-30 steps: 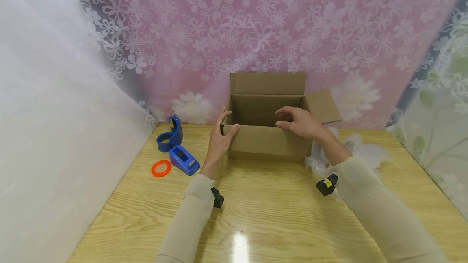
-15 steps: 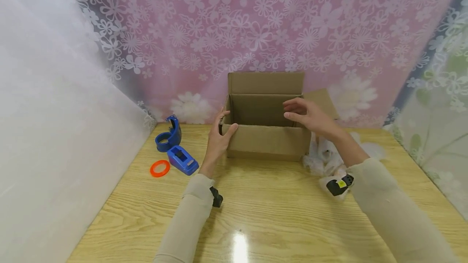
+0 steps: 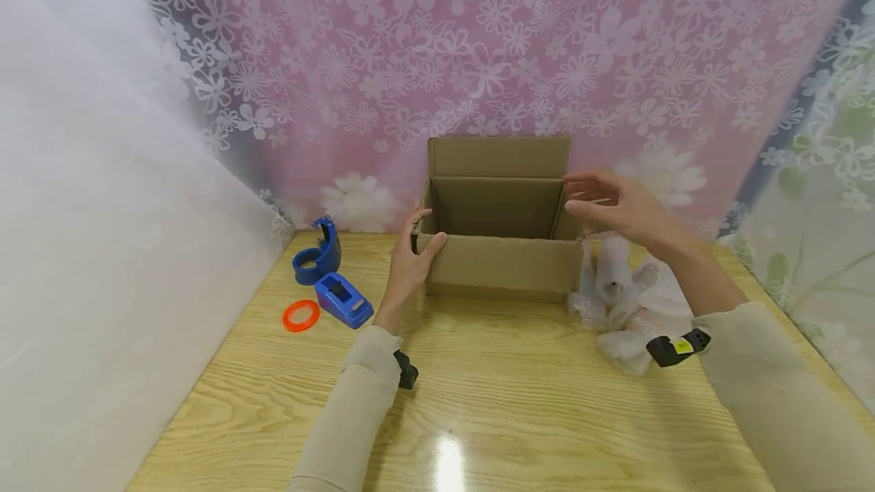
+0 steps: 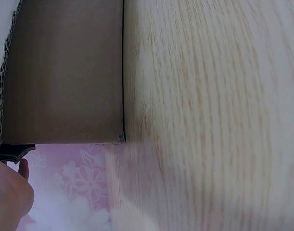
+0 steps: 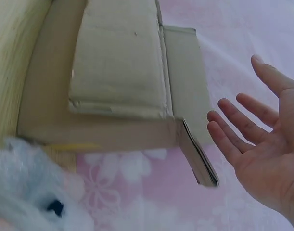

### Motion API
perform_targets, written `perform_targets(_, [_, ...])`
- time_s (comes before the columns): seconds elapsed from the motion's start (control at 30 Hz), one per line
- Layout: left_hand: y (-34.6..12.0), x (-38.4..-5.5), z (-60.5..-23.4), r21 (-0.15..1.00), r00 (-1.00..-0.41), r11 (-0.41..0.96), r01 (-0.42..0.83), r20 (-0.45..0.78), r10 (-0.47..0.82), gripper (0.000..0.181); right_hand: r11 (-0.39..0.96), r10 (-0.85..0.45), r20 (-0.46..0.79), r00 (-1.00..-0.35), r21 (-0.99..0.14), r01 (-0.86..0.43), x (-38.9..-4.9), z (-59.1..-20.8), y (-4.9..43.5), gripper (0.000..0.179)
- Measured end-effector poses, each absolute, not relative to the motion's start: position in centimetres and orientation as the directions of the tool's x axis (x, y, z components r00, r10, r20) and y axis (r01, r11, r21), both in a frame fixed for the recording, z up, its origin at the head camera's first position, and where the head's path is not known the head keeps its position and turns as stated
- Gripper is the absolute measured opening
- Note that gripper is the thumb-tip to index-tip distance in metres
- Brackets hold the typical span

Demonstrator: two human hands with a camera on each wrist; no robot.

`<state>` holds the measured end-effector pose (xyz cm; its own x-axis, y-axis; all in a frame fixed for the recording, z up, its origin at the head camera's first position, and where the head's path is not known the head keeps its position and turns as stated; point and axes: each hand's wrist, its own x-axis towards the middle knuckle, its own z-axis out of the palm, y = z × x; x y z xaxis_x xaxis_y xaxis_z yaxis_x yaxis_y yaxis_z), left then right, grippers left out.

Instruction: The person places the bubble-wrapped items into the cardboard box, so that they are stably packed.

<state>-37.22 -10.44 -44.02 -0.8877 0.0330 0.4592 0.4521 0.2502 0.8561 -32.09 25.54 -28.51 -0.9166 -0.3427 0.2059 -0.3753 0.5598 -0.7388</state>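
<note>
A cardboard box [image 3: 502, 268] stands at the back of the table, its top open and its back flap raised. My left hand [image 3: 408, 268] grips the box's left front corner, thumb on the front and fingers at the left side. Only part of that hand [image 4: 11, 199] shows in the left wrist view. Beside the box's right rim hovers my right hand [image 3: 625, 207], holding nothing. The right wrist view shows its fingers [image 5: 245, 127] spread and apart from the right side flap [image 5: 199, 156], which hangs outward.
Items in clear bubble wrap [image 3: 618, 287] lie right of the box. To the left are a blue tape gun [image 3: 328, 253], a blue tape dispenser [image 3: 344, 301] and an orange ring [image 3: 301, 316]. A floral curtain [image 3: 478, 44] hangs behind.
My right hand has moved from over the box opening rightward and slightly up, past the right rim. The left hand keeps its grip, and the box stays in place.
</note>
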Motion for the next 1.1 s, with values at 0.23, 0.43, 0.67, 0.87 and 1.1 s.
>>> perform_targets(0.23, [-10.3,-37.3,-44.0,0.858,-0.89,0.253,0.448,0.454,0.036,0.054,0.555,-0.303,0.282,-0.91,-0.724,-0.409,-31.0,-28.7,28.7,0.051])
perform_targets(0.43, [-10.3,-37.2,-43.8,0.859,-0.892,0.254,0.445,0.45,0.039,0.056,0.521,-0.261,0.326,-0.909,-0.745,-0.417,-30.3,-29.9,31.8,0.047])
perform_targets(0.67, [-10.4,-37.1,-44.0,0.866,-0.897,0.246,0.435,0.439,0.042,0.053,0.567,-0.224,0.333,-0.916,-0.72,-0.4,-29.4,-31.5,35.4,0.049])
perform_targets(0.87, [-10.4,-37.1,-44.2,0.865,-0.896,0.247,0.437,0.442,0.038,0.053,0.635,-0.194,0.26,-0.946,-0.702,-0.323,-29.0,-33.5,38.6,0.047])
perform_targets(1.1, [-10.3,-37.0,-44.0,0.868,-0.897,0.245,0.433,0.44,0.026,0.053,0.709,-0.131,0.158,-0.979,-0.675,-0.204,-28.7,-36.2,42.1,0.043])
